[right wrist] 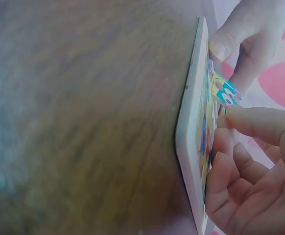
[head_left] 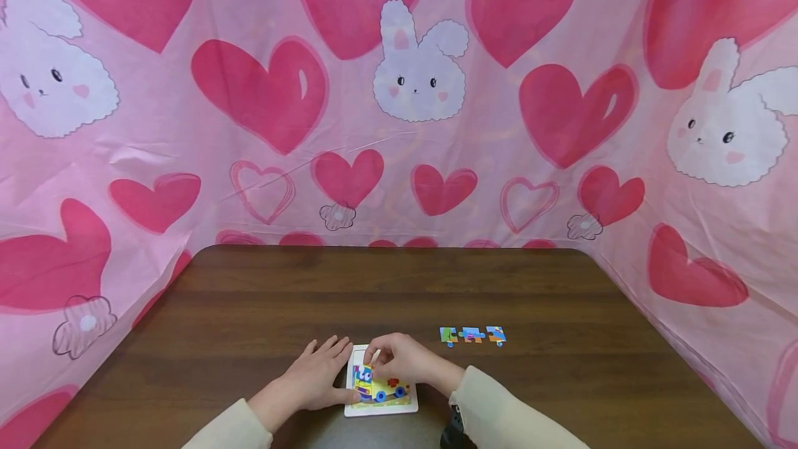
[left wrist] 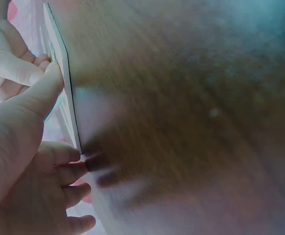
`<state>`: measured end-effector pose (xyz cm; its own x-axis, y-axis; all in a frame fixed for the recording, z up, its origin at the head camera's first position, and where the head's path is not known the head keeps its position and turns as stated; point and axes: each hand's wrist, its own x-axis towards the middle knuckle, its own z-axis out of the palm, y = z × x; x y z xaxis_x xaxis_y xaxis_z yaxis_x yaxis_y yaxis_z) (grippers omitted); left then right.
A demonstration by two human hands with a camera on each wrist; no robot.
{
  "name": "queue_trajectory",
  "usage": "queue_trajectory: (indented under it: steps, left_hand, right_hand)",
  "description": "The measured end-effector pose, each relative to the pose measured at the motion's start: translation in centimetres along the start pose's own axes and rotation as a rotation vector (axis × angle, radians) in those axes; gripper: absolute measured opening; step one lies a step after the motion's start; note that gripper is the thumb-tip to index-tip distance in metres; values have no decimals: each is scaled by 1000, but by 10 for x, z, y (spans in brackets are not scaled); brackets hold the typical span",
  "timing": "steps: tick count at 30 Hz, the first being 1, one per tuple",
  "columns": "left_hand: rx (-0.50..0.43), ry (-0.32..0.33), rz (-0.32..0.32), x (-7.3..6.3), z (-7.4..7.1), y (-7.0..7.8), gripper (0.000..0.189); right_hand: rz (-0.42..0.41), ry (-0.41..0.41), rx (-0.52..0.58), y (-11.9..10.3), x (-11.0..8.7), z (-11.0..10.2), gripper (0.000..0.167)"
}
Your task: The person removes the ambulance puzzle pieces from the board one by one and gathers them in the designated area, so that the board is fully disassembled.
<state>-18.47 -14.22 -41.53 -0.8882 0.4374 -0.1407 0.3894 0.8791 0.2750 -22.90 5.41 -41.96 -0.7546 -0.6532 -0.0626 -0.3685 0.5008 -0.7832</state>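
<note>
A jigsaw board (head_left: 389,411) with a white rim and a yellow vehicle picture lies on the table before me. My left hand (head_left: 314,376) is at its left side, fingers spread and thumb resting on the board's left edge. Over the board, my right hand (head_left: 404,360) pinches a jigsaw piece (right wrist: 225,94) with cartoon eyes on it. In the right wrist view that piece stands tilted up from the picture, its lower edge near the board. The right fingers hide part of the board's upper area.
Three loose jigsaw pieces (head_left: 472,335) lie in a row on the brown wooden table (head_left: 399,289), to the right of and beyond the board. Pink cloth (head_left: 436,144) with hearts and rabbits hangs behind the table and along both sides. Something black (head_left: 457,432) shows beneath the right sleeve.
</note>
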Motion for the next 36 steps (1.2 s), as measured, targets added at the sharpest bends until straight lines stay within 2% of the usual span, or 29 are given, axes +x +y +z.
queue_trajectory:
  steps: [5,12,18,36]
  left_hand:
    - [6,-2,-2,0,-1,1,87]
    - [4,3,-1,1,-2,2,86]
    - [17,12,0,0,-1,2,87]
    - [37,35,23,-3,1,3,85]
  right_hand:
    - [-22,9,32,2,-1,-2,13]
    - [7,6,113,4,-2,-9,13]
    - [-28,2,139,9,-4,-19,13]
    - [2,96,156,17,-29,-60,12]
